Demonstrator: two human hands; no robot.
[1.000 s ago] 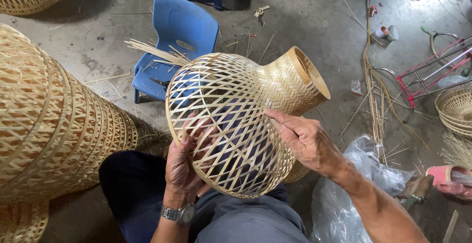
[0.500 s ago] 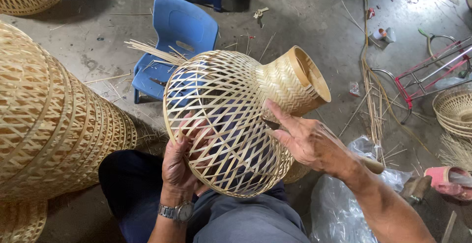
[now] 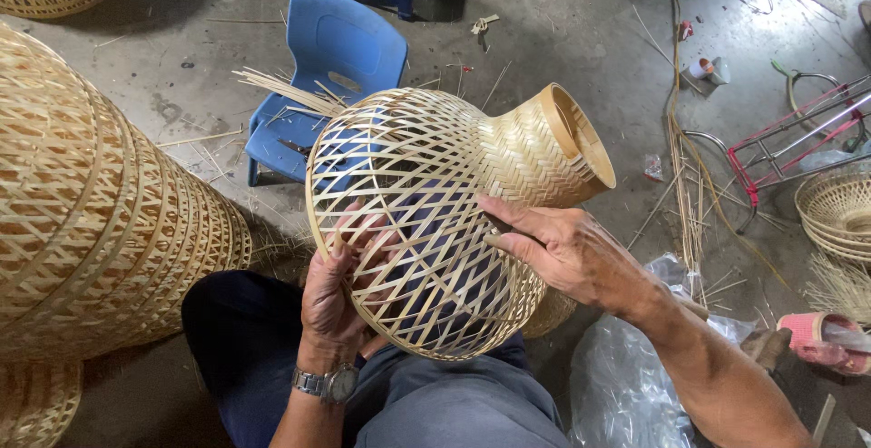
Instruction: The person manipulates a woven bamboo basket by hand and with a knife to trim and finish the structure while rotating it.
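Observation:
A woven bamboo lampshade (image 3: 426,194), bulb-shaped with an open lattice body and a tightly woven neck pointing up right, rests over my lap. My left hand (image 3: 337,298), with a metal wristwatch, grips its lower left rim, fingers reaching inside behind the lattice. My right hand (image 3: 567,253) lies on the outside of the body just below the neck, fingers pressed on the weave.
A large stack of woven bamboo shades (image 3: 91,203) fills the left. A small blue plastic chair (image 3: 340,53) with bamboo strips stands behind. Loose bamboo strips (image 3: 685,185), a pink metal frame (image 3: 798,144), woven baskets (image 3: 839,212) and a clear plastic bag (image 3: 626,384) lie to the right.
The lampshade has turned slightly in my hands and shifted a little left. My right hand slid along the weave near the neck; my left hand keeps its hold.

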